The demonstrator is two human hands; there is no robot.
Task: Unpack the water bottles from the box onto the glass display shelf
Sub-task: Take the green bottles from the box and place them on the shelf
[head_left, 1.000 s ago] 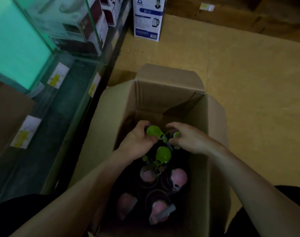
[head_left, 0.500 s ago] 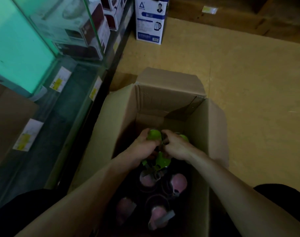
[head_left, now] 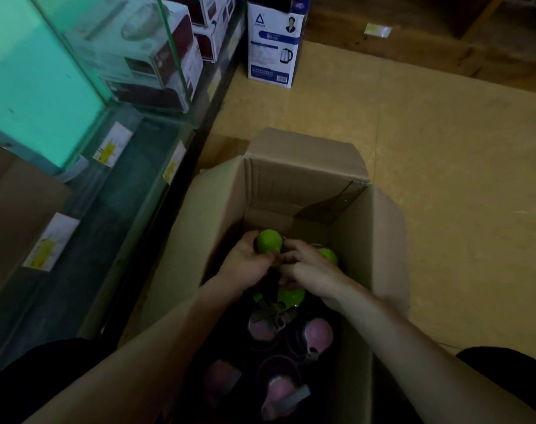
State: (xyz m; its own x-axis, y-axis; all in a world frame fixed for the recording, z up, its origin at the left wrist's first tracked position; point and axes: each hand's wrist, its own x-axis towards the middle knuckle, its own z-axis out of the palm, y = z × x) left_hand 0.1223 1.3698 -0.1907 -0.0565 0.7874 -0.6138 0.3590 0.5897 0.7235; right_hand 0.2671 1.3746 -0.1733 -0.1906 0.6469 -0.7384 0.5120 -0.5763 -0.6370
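Box [head_left: 291, 185] on floor [head_left: 444, 179], just right of glass display shelf [head_left: 86, 228]. In box: far-left bottle [head_left: 269, 241] and far-right bottle [head_left: 329, 255] near far wall, middle bottle [head_left: 291, 296] nearer person, near bottles [head_left: 318, 333] at near end. Left hand [head_left: 245, 264] round far-left bottle; right hand [head_left: 309, 267] just beside, over far-right bottle. Kettle carton [head_left: 273, 47] on floor beyond box. Appliance cartons [head_left: 156, 65] on shelf; labels [head_left: 173, 162] along its front edge.

A triangle logo was printed on the blue-and-white kettle box [head_left: 274, 41]; its lettering could not be read. Price tags [head_left: 112, 145] on the glass display shelf [head_left: 114, 215] were too blurred.
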